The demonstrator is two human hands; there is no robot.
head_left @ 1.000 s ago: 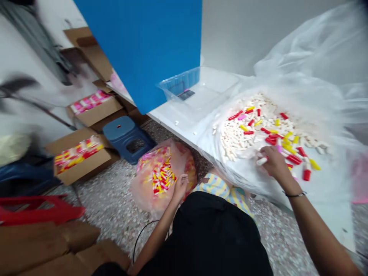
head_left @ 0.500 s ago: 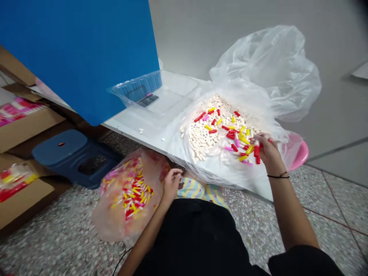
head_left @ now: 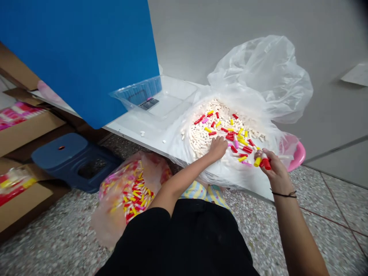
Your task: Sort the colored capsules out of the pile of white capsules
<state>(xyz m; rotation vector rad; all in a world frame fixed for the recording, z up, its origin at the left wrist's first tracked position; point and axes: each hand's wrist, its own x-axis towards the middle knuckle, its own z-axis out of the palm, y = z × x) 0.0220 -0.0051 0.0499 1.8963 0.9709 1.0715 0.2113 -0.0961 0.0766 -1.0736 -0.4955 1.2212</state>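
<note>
A plastic bag [head_left: 178,147] lies spread on the table, holding a heap of small white pieces [head_left: 199,140] with red, yellow and pink capped tubes scattered over them. My left hand [head_left: 217,148] reaches onto the heap from the front, fingers curled down and closed; whatever they pinch is hidden. At the heap's right side, my right hand [head_left: 274,165] is closed around several small capped tubes [head_left: 266,164], their red and yellow ends pointing towards me. Below the table edge, more capped tubes [head_left: 136,199] fill a pinkish translucent bag [head_left: 100,226].
A clear plastic tray [head_left: 172,103] stands at the back of the white table [head_left: 135,132], beside a blue panel [head_left: 86,57]. A pink basin rim [head_left: 299,155] shows at right. To the left are a blue stool [head_left: 61,149] and cardboard boxes [head_left: 31,132].
My left hand has moved from above the bag of tubes up and right onto the white heap. My right hand, still holding tubes, has shifted slightly down and right and turned.
</note>
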